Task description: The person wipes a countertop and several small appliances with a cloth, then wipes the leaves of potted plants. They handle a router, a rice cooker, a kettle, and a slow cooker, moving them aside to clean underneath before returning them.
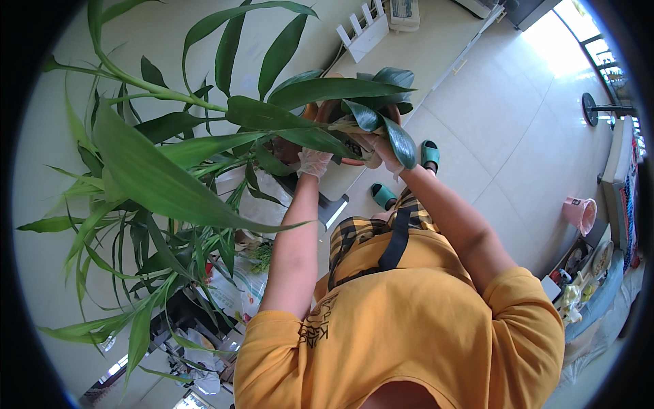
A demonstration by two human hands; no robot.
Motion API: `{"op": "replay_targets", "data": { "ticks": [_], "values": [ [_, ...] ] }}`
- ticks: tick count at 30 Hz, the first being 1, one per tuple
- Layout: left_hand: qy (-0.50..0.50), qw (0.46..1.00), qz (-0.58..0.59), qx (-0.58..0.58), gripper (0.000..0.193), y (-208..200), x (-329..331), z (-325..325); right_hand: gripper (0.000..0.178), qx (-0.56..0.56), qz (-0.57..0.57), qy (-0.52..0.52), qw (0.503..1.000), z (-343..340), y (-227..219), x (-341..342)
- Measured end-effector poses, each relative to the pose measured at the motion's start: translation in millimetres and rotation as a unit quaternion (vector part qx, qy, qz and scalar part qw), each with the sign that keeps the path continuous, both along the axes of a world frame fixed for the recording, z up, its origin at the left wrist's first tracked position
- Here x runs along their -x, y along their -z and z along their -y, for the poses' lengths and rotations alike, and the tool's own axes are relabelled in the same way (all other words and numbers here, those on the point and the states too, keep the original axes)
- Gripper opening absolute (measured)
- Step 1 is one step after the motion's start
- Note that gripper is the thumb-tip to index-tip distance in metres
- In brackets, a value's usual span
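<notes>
A brown flowerpot (328, 112) with a broad, dark-leaved plant (390, 80) stands at the near edge of a pale counter. My left hand (315, 162), in a clear plastic glove, is at the pot's near left side; leaves cover its fingers. My right hand (383, 151), gloved alike, is closed at the pot's near right side, partly behind a drooping leaf (400, 142). A tall plant with long green leaves (170, 167) fills the left and reaches across in front of the pot.
A white router (364, 37) with upright antennas sits on the counter (426, 51) beyond the pot. Plastic bags (235, 283) lie below the leaves at left. Green slippers (383, 195) are on my feet on the tiled floor. A pink bin (579, 215) stands at right.
</notes>
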State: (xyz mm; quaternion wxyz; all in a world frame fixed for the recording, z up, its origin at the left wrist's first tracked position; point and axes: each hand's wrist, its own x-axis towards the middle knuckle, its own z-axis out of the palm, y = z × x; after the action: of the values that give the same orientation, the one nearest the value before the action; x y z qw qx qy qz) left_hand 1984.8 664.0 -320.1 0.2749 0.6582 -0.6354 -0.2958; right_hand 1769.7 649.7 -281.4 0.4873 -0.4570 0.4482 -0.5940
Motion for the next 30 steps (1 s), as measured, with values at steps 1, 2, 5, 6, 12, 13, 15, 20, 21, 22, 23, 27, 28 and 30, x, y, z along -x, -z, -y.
{"op": "replay_targets", "data": {
  "ticks": [1,2,5,6,12,13,15,20,21,22,23,27,28,30],
  "values": [
    [0.058,0.997,0.032,-0.045,0.054,-8,-7,3,0.084,0.002,0.041,0.007,0.999,1,-3,-6],
    [0.117,0.987,0.063,-0.090,0.058,-18,-17,8,0.082,0.003,0.080,0.016,0.997,1,-2,-9],
    [0.129,0.962,-0.087,-0.225,0.058,-50,-27,7,0.083,0.005,-0.049,0.038,0.998,0,10,-12],
    [0.108,0.940,-0.179,-0.269,0.057,-56,-22,3,0.082,0.003,-0.066,0.042,0.997,-1,19,-6],
    [-0.057,0.825,-0.434,-0.358,0.047,-36,-61,-33,0.048,-0.165,0.081,-0.206,0.961,-29,57,-28],
    [-0.061,0.818,-0.465,-0.332,0.046,-36,-49,-33,0.045,-0.027,-0.003,-0.170,0.985,-30,69,-24],
    [-0.084,0.802,-0.520,-0.280,0.044,-41,-30,-42,0.045,0.009,-0.066,-0.168,0.984,-30,75,-24],
    [-0.139,0.652,-0.710,-0.227,0.048,-26,-50,-58,0.045,0.011,-0.097,-0.187,0.977,-27,65,-36],
    [-0.134,0.591,-0.766,-0.213,0.050,-24,-51,-59,0.045,0.013,-0.099,-0.188,0.977,-28,63,-39],
    [-0.142,0.591,-0.767,-0.203,0.051,-24,-43,-58,0.045,0.014,-0.107,-0.186,0.977,-27,64,-36],
    [-0.151,0.591,-0.768,-0.193,0.053,-25,-34,-58,0.045,0.017,-0.117,-0.182,0.976,-25,65,-35],
    [0.061,0.419,-0.884,-0.199,0.061,-18,-28,-63,0.045,0.035,-0.167,-0.156,0.973,-10,68,-36],
    [0.038,0.404,-0.895,-0.188,0.059,-12,-29,-61,0.045,0.038,-0.167,-0.154,0.973,-8,68,-39],
    [-0.027,0.414,-0.894,-0.166,0.053,1,-32,-59,0.045,0.038,-0.158,-0.161,0.973,-13,64,-45]
  ]
}}
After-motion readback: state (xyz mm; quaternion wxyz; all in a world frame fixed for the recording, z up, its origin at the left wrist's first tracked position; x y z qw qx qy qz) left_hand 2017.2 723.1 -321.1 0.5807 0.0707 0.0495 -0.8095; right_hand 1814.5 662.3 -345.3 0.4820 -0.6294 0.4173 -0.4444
